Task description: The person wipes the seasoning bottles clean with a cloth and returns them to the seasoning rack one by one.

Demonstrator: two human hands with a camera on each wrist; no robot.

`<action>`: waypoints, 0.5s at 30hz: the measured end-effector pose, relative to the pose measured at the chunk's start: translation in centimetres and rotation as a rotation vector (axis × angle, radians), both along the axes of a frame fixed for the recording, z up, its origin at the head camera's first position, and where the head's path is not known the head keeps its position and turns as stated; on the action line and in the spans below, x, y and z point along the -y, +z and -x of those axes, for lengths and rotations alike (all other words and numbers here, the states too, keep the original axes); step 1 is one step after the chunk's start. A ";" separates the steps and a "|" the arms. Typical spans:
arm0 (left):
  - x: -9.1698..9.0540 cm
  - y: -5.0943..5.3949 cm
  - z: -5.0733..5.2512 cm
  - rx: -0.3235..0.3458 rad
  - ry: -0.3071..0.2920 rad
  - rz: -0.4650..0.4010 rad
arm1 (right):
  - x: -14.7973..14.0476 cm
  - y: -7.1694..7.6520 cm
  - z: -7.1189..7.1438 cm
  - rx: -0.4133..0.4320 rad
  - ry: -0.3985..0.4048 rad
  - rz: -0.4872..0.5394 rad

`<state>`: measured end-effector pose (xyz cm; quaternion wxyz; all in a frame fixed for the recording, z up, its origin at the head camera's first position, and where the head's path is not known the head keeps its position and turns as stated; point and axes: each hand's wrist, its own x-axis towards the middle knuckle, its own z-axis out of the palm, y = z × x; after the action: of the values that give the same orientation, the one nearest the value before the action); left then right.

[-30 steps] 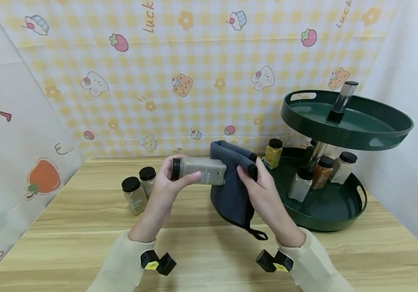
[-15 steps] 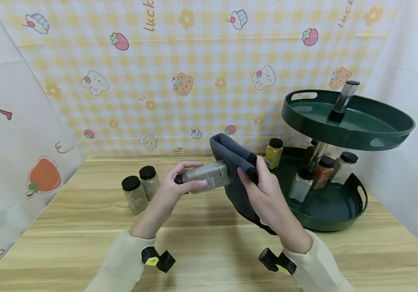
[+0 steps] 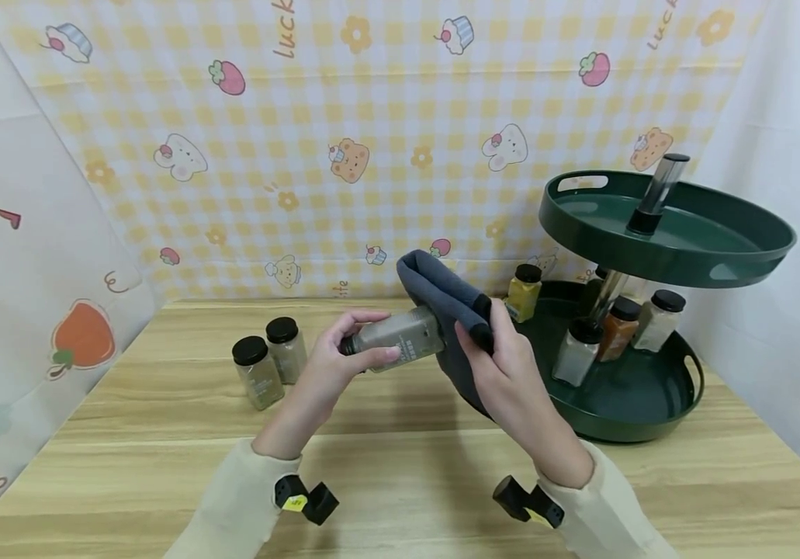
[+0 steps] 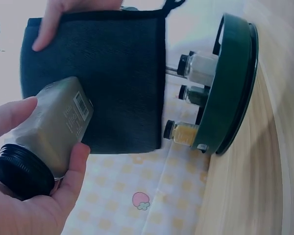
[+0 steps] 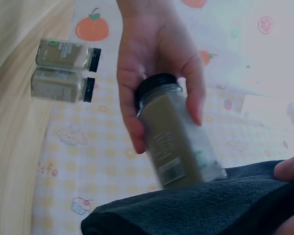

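Note:
My left hand grips a glass spice jar near its black cap, the jar lying nearly sideways above the table. Its base touches a dark grey cloth, folded over, which my right hand pinches between thumb and fingers. In the left wrist view the jar overlaps the cloth, its black cap toward the left palm. The right wrist view shows the jar with its base against the cloth, its cap in the left hand.
Two black-capped jars stand on the wooden table at left. At right is a two-tier green rack; several jars stand on its lower tier, beside a yellow jar.
The jar has tilted, its base end now higher than its cap. The cloth's folded top has risen slightly and its lower edge has swung behind my right hand.

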<state>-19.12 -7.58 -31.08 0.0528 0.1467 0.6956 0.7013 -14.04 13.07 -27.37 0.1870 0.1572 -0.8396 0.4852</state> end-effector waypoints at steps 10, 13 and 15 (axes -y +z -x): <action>-0.6 -0.1 -0.1 -0.025 -0.003 -0.037 | -0.4 -0.3 0.9 0.033 -0.012 -0.062; -0.5 0.0 -0.3 -0.022 0.012 -0.031 | -0.6 -0.7 2.1 0.162 -0.001 -0.107; -0.4 0.2 -0.4 -0.024 0.020 -0.020 | -0.7 -0.9 2.6 0.227 0.004 -0.111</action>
<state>-18.77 -7.20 -30.91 0.0362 0.1487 0.6908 0.7067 -16.65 13.74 -28.30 0.0809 0.1134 -0.8807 0.4528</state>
